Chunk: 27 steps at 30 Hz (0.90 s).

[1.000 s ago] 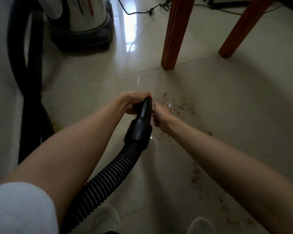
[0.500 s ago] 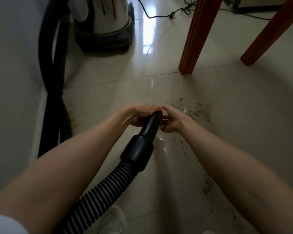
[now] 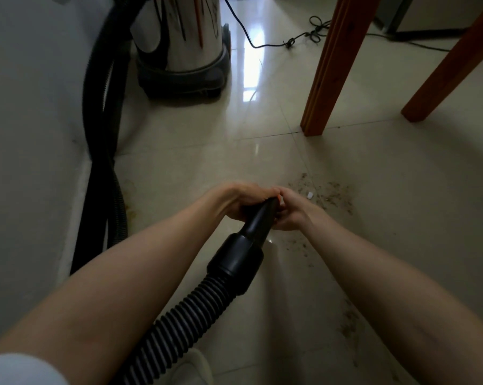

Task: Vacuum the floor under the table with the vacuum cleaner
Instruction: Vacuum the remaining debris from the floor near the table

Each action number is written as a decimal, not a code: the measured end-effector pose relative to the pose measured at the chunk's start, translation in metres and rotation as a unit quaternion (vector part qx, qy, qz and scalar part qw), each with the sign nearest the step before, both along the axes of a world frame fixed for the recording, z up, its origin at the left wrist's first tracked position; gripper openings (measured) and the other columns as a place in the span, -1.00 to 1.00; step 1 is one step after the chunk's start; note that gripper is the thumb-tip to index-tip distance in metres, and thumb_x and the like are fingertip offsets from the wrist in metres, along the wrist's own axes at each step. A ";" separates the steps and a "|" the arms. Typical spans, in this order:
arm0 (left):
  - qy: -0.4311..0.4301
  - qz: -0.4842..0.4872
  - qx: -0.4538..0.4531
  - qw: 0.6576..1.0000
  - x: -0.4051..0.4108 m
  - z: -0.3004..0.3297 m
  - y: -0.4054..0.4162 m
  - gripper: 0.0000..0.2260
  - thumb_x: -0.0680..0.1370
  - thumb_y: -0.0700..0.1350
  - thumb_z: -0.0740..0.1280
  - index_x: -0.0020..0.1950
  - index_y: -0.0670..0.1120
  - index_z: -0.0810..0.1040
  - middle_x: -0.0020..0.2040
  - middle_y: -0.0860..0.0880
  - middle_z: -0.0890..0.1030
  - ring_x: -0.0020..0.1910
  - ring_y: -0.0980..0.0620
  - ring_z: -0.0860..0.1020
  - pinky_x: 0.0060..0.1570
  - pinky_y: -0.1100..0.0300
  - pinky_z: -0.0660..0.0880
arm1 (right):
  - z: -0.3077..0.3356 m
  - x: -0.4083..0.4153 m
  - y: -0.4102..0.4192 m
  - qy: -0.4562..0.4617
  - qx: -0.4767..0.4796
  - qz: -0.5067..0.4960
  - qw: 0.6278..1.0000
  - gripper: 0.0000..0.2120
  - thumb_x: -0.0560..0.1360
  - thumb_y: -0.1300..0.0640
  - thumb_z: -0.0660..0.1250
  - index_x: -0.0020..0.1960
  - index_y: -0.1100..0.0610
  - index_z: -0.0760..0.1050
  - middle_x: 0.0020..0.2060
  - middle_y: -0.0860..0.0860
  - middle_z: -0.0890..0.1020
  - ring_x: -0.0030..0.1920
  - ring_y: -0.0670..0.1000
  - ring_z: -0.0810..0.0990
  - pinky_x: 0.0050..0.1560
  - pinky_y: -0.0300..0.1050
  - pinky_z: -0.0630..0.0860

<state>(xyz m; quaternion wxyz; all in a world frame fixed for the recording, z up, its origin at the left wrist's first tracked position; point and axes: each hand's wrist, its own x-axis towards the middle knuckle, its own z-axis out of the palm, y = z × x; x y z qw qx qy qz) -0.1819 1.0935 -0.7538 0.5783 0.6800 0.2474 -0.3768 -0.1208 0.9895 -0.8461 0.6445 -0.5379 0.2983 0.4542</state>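
A black ribbed vacuum hose (image 3: 179,318) runs up from the bottom of the view to a smooth black nozzle (image 3: 258,222). My left hand (image 3: 239,200) grips the nozzle from the left near its tip. My right hand (image 3: 289,211) grips the same nozzle from the right, so the tip is hidden between both hands. Brown crumbs and a small white scrap (image 3: 326,194) lie on the tiles just right of the hands. More dirt (image 3: 348,323) trails toward the lower right. The steel vacuum canister (image 3: 183,48) stands at the back left.
Two reddish wooden table legs (image 3: 330,65) (image 3: 448,65) stand at the back right on the glossy beige tiles. A black power cord (image 3: 276,44) snakes behind them. Spare hose loops (image 3: 102,140) lean along the white wall (image 3: 32,120) at left. My shoe (image 3: 190,368) shows at the bottom.
My right hand has closed in from beside the nozzle and now holds it together with the left. The view has shifted, bringing the canister and table legs more into frame.
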 end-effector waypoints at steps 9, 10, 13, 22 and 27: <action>0.070 0.073 -0.011 0.995 -0.003 -0.009 -0.001 -0.67 0.62 -0.04 0.13 -0.23 -0.20 0.48 -0.49 -0.09 0.51 -0.48 0.06 0.48 -0.30 0.26 0.48 | 0.004 -0.016 0.013 0.007 0.049 -0.032 0.998 -0.58 0.56 -0.02 0.23 -0.37 0.18 0.29 -0.56 0.08 0.35 -0.61 -0.03 0.37 -0.61 -0.27 0.33; 0.065 0.083 -0.007 0.994 -0.004 -0.012 -0.002 -0.66 0.62 -0.03 0.13 -0.24 -0.20 0.46 -0.52 -0.08 0.49 -0.53 0.07 0.47 -0.38 0.28 0.48 | 0.004 -0.018 0.014 0.006 0.051 -0.037 0.998 -0.58 0.56 -0.01 0.23 -0.37 0.19 0.29 -0.50 0.08 0.35 -0.57 -0.03 0.37 -0.58 -0.25 0.34; 0.036 0.104 -0.003 0.994 -0.009 -0.019 -0.005 -0.58 0.63 0.10 0.10 -0.22 -0.20 0.43 -0.49 -0.09 0.45 -0.62 0.08 0.42 -0.58 0.31 0.43 | 0.002 -0.020 0.014 -0.006 0.040 -0.028 0.999 -0.60 0.57 -0.02 0.22 -0.35 0.19 0.32 -0.42 0.08 0.37 -0.41 -0.02 0.34 -0.56 -0.29 0.35; -0.057 0.080 0.037 0.994 -0.015 -0.031 -0.027 -0.67 0.65 -0.01 0.09 -0.20 -0.21 0.35 -0.40 -0.14 0.42 -0.52 0.00 0.44 -0.59 0.28 0.42 | -0.001 -0.020 -0.003 -0.036 0.052 -0.049 0.997 -0.66 0.57 -0.08 0.22 -0.23 0.16 0.41 -0.28 0.07 0.43 -0.27 0.01 0.42 -0.23 -0.18 0.36; -0.095 0.044 0.066 0.992 -0.012 -0.038 -0.045 -0.69 0.65 -0.03 0.10 -0.22 -0.19 0.34 -0.39 -0.15 0.43 -0.55 -0.01 0.45 -0.60 0.28 0.42 | 0.004 -0.018 -0.025 -0.042 0.062 -0.068 0.995 -0.65 0.60 0.00 0.18 -0.29 0.16 0.36 -0.33 0.07 0.37 -0.33 -0.01 0.37 -0.28 -0.23 0.32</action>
